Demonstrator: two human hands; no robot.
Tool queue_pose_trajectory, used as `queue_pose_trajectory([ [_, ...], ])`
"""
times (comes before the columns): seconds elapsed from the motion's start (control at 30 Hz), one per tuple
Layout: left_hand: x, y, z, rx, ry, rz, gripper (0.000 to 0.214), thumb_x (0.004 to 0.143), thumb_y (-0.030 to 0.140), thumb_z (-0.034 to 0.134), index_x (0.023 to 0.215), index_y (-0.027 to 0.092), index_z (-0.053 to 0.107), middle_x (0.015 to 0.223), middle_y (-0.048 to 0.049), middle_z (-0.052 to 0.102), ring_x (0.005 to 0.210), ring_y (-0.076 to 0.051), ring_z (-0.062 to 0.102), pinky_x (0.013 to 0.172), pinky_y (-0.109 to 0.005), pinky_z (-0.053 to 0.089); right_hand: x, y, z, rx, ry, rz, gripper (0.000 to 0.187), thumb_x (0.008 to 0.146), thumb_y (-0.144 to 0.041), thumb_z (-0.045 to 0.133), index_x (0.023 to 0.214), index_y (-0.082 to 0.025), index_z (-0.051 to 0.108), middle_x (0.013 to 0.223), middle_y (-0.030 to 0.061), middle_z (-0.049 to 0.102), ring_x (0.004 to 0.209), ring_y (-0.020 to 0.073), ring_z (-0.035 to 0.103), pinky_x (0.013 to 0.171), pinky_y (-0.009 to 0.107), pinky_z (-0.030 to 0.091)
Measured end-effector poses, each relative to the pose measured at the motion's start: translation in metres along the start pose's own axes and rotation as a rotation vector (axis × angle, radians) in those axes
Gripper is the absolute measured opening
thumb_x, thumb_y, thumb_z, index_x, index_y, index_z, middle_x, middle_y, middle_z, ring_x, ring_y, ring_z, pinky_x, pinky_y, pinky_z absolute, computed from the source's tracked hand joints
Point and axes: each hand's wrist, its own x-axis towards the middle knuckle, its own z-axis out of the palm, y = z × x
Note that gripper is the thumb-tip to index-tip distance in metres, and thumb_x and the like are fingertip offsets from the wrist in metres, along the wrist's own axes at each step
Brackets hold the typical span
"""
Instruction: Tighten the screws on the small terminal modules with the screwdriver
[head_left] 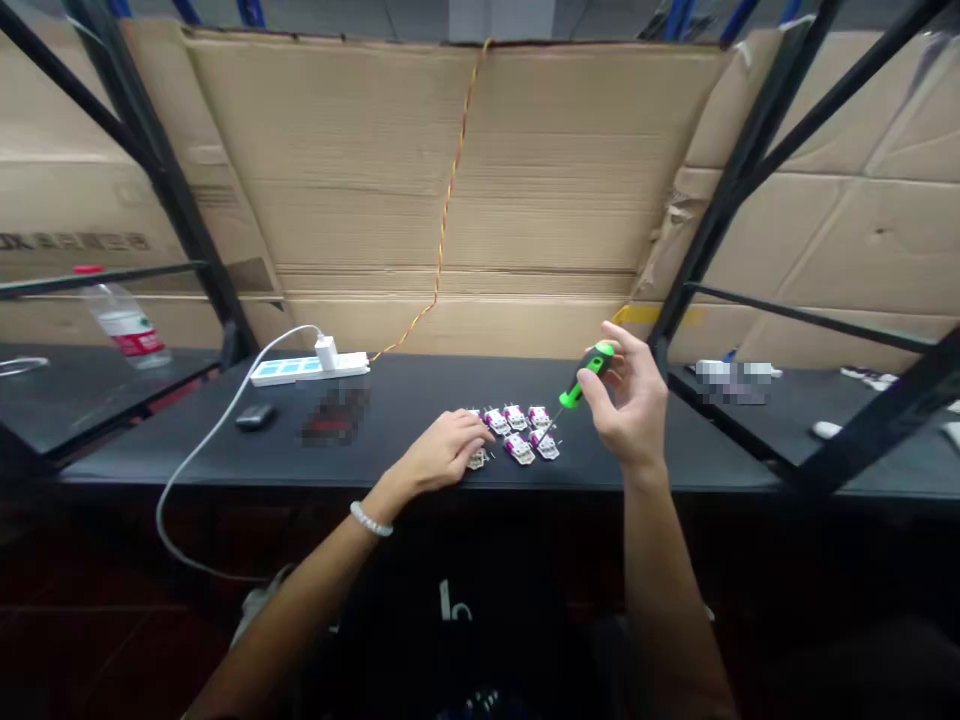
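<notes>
My right hand point(628, 405) is closed around a screwdriver point(588, 375) with a green-and-black handle. The shaft slants down to the left, its tip close to the small purple-and-white parts point(519, 448), which sit in two rows on the black table point(420, 385). I cannot tell whether the tip touches one. At the left end of these rows, my left hand point(450, 446) has its fingers bent over a small part point(477, 458), thumb and fingertips close together. The hand partly hides this part and another one behind it.
A white power strip point(311, 368) with a plugged-in charger and cable stands at the back left. Near it lie a computer mouse point(256, 416) and a blurred dark item point(335, 415). Black frame posts point(697, 230) flank the table; cardboard point(360, 180) backs it. A bottle point(131, 325) stands left.
</notes>
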Motion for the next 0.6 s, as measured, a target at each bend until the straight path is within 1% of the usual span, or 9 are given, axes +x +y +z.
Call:
queue_pose_trajectory([
  [0.13,0.0,-0.0007,0.0038,0.043,-0.002,-0.015,0.022,0.098,0.015,0.055,0.106,0.021,0.075,0.112,-0.0091,0.077,0.111,-0.028,0.067,0.1,-0.044,0.052,-0.0001,-0.0022,0.0012,0.011,-0.008,0.005,0.056,0.093,-0.031,0.074,0.147,-0.029,0.062,0.114,0.0066,0.069,0.094,0.0234,0.071,0.084,0.04,0.065],
  [0.3,-0.0012,-0.0018,0.0055,0.052,0.018,-0.041,0.027,0.09,0.009,0.055,0.102,0.021,0.076,0.107,-0.0088,0.075,0.107,-0.027,0.066,0.098,-0.042,0.054,-0.0005,-0.0018,0.0014,0.0,-0.018,0.014,0.057,0.092,-0.031,0.074,0.148,-0.03,0.062,0.115,0.0063,0.069,0.095,0.0231,0.071,0.085,0.04,0.065],
  [0.4,-0.0013,-0.0011,0.0048,0.06,0.022,-0.053,0.023,0.092,0.012,0.056,0.1,0.021,0.076,0.107,-0.009,0.074,0.106,-0.027,0.066,0.096,-0.041,0.054,-0.0009,-0.0011,0.0013,0.006,-0.024,0.013,0.057,0.092,-0.031,0.074,0.148,-0.03,0.062,0.116,0.0057,0.069,0.096,0.0231,0.071,0.088,0.041,0.065],
  [0.5,-0.001,0.0006,0.0032,0.061,0.019,-0.057,0.016,0.098,0.022,0.06,0.098,0.02,0.076,0.106,-0.0091,0.074,0.104,-0.027,0.066,0.094,-0.042,0.053,-0.0011,-0.0021,0.0018,0.008,-0.028,0.016,0.057,0.092,-0.032,0.074,0.147,-0.03,0.062,0.115,0.0061,0.069,0.096,0.0237,0.072,0.087,0.041,0.065],
  [0.6,-0.0009,0.0019,0.0017,0.049,0.008,-0.039,0.015,0.1,0.031,0.065,0.096,0.021,0.076,0.106,-0.0083,0.074,0.104,-0.027,0.066,0.094,-0.041,0.051,-0.0012,-0.0046,0.0024,0.008,-0.029,0.018,0.056,0.092,-0.032,0.074,0.147,-0.028,0.062,0.115,0.0072,0.069,0.098,0.0245,0.072,0.087,0.042,0.065],
])
